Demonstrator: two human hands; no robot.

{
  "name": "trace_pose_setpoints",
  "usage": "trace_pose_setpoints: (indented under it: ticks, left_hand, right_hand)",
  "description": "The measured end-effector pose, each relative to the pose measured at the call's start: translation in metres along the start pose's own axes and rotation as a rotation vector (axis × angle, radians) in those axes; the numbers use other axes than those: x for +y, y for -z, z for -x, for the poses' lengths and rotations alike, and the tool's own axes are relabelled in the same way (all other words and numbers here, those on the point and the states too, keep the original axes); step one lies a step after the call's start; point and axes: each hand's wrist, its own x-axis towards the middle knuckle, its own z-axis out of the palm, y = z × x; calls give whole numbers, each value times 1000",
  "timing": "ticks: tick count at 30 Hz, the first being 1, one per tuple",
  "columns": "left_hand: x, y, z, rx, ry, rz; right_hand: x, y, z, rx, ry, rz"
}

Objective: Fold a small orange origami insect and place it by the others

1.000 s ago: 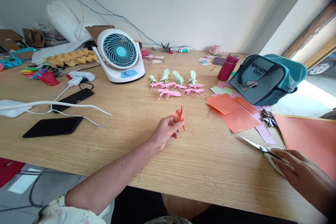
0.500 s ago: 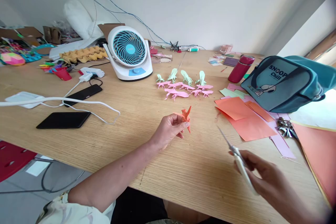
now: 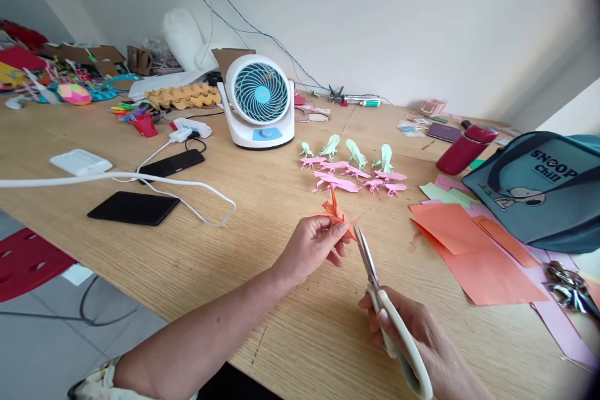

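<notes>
My left hand (image 3: 313,249) pinches a small folded orange paper figure (image 3: 336,212) just above the wooden table (image 3: 262,225). My right hand (image 3: 417,337) grips white-handled scissors (image 3: 382,306), blades pointing up toward the orange figure, tips almost touching it. Behind them stand rows of small folded figures, pale green ones (image 3: 347,151) at the back and pink ones (image 3: 354,178) in front.
Orange paper sheets (image 3: 469,247) lie to the right, beside a teal Snoopy bag (image 3: 539,190) and a red bottle (image 3: 462,150). A white and blue fan (image 3: 260,100) stands behind. Two black phones (image 3: 134,207), a white cable (image 3: 140,180) and craft clutter fill the left.
My right hand has picked the scissors up from the right side of the table and carried them left to the orange figure. The view has shifted right to left.
</notes>
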Motion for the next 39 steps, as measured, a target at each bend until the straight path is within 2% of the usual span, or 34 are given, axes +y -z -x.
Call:
trace_pose_setpoints:
  ticks: [5, 15, 23, 39]
  left_hand:
    - [-3, 1, 1, -24, 5, -93]
    - [-7, 4, -1, -146, 11, -129]
    - [-9, 4, 0, -107, 23, -178]
    - [-10, 4, 0, -113, 24, -165]
  right_hand:
    - [-1, 2, 1, -72, -30, 30]
    - [-8, 5, 6, -98, -77, 49]
    - [-10, 3, 7, -85, -84, 20]
    - [-6, 3, 8, -102, -101, -13]
